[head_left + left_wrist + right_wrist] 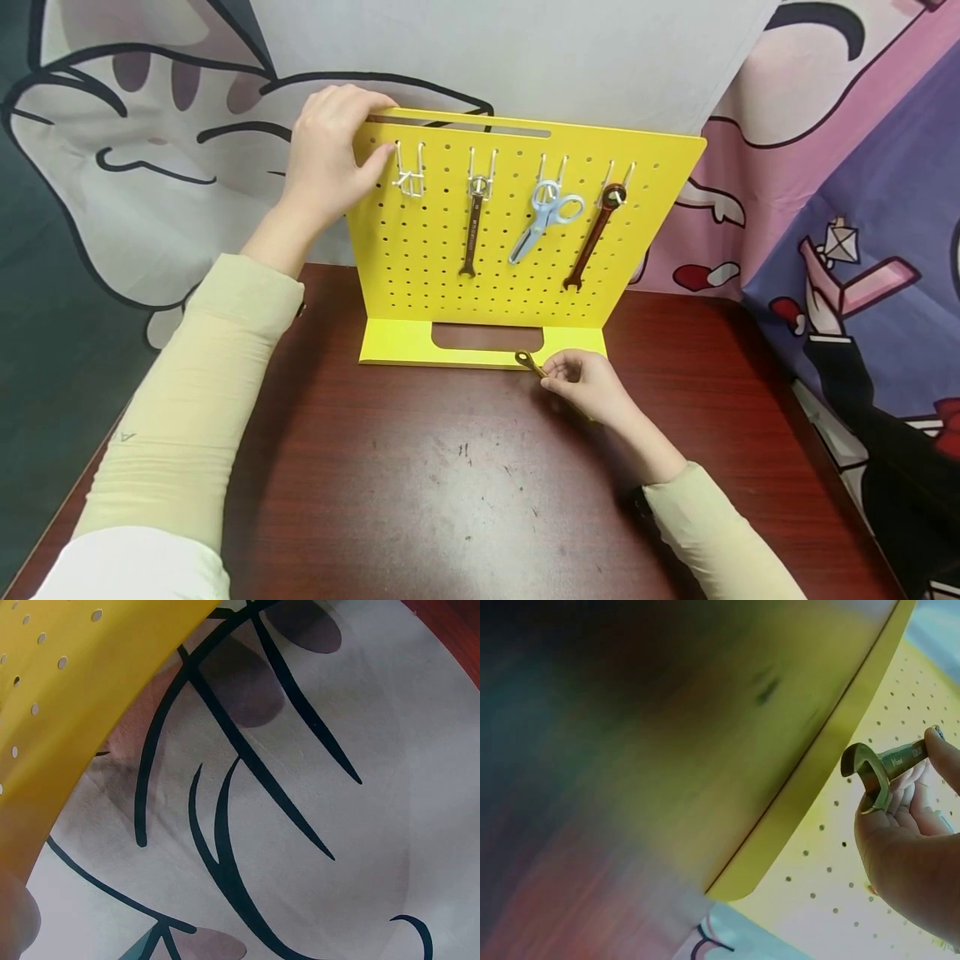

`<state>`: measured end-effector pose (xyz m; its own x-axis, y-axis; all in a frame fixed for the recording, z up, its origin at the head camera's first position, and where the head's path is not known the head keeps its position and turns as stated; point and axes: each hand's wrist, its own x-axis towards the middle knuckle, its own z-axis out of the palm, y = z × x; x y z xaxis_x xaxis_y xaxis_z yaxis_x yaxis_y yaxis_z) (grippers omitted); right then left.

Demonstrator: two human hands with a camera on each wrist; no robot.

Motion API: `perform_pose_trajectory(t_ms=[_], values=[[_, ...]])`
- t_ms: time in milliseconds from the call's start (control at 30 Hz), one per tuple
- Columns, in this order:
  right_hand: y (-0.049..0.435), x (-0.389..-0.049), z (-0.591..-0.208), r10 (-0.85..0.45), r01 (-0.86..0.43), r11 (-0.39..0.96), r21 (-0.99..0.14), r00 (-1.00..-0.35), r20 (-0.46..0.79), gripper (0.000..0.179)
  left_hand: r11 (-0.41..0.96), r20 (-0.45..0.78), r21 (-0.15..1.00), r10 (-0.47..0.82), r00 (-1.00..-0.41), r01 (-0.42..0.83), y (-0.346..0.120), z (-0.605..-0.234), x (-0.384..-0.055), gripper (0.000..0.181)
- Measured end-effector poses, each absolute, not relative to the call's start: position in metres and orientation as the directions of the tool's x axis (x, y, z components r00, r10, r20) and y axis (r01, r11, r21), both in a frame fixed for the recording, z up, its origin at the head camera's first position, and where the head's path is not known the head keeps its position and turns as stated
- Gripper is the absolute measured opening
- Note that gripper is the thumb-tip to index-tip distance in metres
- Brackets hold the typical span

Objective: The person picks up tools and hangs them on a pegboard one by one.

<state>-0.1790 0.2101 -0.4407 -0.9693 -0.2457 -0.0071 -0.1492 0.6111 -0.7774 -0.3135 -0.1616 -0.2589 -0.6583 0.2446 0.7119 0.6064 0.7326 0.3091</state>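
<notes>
A yellow pegboard (450,292) stands upright on the table. At its upper left corner my left hand (330,158) grips the edge, thumb in front and fingers over the top; only a fingertip (16,919) shows in the left wrist view. My right hand (592,387) pinches a brass-coloured combination wrench (532,365) low in front of the board's base. The wrench's ring end points up toward the board; its open-jaw end (870,776) faces the right wrist camera. From white hooks hang a wrench (472,229), light blue scissors (542,221) and a reddish wrench (591,242).
A white wire hook (409,182) sits at the board's upper left, near my left thumb. The dark red-brown table (420,475) extends in front of the base. Printed cartoon cloth (180,167) hangs behind and at the sides.
</notes>
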Motion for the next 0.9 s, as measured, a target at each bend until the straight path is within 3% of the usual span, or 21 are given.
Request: perform_pose_trajectory(t_ms=[900], values=[[0.132,-0.22,-0.416,-0.296,-0.128,0.439,-0.889,-0.955,-0.009,0.017,0.73,0.715,0.313,0.24,-0.657,0.607,-0.162,-0.26,-0.314,0.035]])
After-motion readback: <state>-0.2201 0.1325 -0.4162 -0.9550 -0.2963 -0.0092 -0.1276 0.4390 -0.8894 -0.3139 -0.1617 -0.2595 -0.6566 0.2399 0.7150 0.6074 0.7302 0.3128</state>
